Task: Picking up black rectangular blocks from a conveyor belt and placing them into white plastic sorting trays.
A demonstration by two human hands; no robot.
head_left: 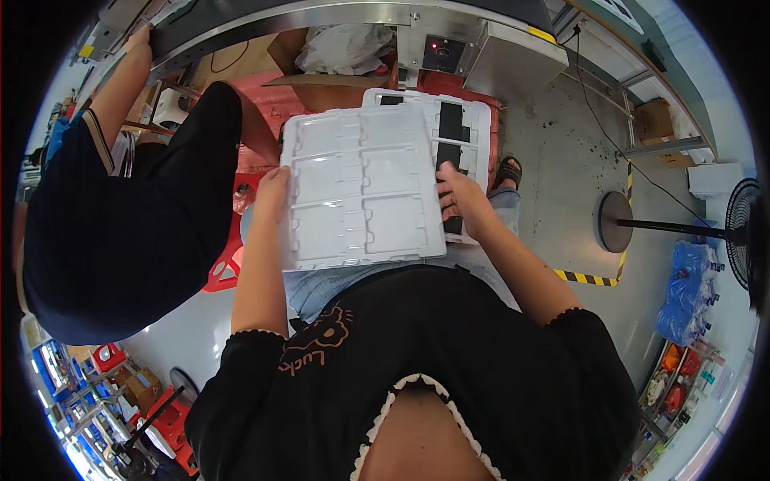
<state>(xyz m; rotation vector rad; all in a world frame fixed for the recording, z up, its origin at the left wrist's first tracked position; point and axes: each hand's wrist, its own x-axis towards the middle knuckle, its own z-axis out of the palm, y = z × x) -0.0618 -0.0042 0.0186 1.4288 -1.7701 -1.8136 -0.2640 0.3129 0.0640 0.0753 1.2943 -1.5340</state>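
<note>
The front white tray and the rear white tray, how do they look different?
The front tray shows no black pieces; the rear tray holds black pieces. The front tray is almost fully visible; the rear tray is largely covered by it. Both are pale, with moulded compartments.

The front white tray (397, 172) hides the left part of the rear tray (476, 120) and much of the lap (317, 293), its left edge conceals fingers of the left hand (273, 195), the right hand (467, 200) covers part of the dark strips (451, 122), and the view's black rim crops the standing fan (739, 234).
</note>
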